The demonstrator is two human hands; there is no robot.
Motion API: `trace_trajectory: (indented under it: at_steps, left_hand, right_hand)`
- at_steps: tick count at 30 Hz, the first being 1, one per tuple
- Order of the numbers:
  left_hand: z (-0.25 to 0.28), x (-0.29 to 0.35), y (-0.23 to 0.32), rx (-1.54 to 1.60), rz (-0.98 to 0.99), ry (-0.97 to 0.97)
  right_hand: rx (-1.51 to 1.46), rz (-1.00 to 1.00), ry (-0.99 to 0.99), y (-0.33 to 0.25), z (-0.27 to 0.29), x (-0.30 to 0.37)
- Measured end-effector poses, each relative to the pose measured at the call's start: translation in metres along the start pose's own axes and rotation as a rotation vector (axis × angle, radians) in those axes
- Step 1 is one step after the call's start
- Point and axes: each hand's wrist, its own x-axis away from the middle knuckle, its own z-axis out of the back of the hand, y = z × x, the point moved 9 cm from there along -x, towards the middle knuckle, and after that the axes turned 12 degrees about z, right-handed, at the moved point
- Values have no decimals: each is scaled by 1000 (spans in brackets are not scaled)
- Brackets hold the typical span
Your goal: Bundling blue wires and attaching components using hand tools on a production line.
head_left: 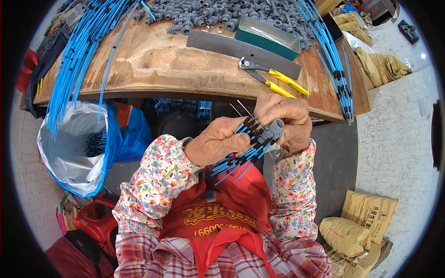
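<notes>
Right now both hands are close together just beyond the near edge of the wooden bench (153, 69), above the person's lap. The left hand (215, 141) is clamped on a bundle of blue rods (225, 167) with black sleeves, its thumb laid across them; the plain blue ends fan out below the palm, towards the red apron (222, 201). The right hand (287, 116) has its fingers curled in and drawn together at the black part of the bundle, touching a grey pipe fitting (271, 131); what exactly its fingertips pinch, I cannot tell. The fitting lies against the rods between the two hands, one round mouth facing up. Two thin metal pins (238, 110) stick up just beside the right fingers.

On the bench, yellow-handled cutters (283, 80) rest near the right hand, partly over a flat metal strip (218, 47). Behind the strip sits a green tray (262, 43), close to a heap of grey fittings (199, 14). More blue rods lie at the left (83, 58) and right of the heap. A blue and white sack (55, 160) stands open left of the person, near a red stool (92, 215).
</notes>
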Motion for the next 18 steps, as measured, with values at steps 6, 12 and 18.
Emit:
trace_trajectory:
  at_steps: [6,12,18]
  left_hand:
    - [2,-1,5,-28,35,84]
    - [9,-3,-4,83,131,42]
    - [10,-3,-1,73,140,13]
  right_hand:
    - [-21,-4,25,1,1,2]
    - [26,11,20,-2,-1,0]
    - [79,0,55,0,2,3]
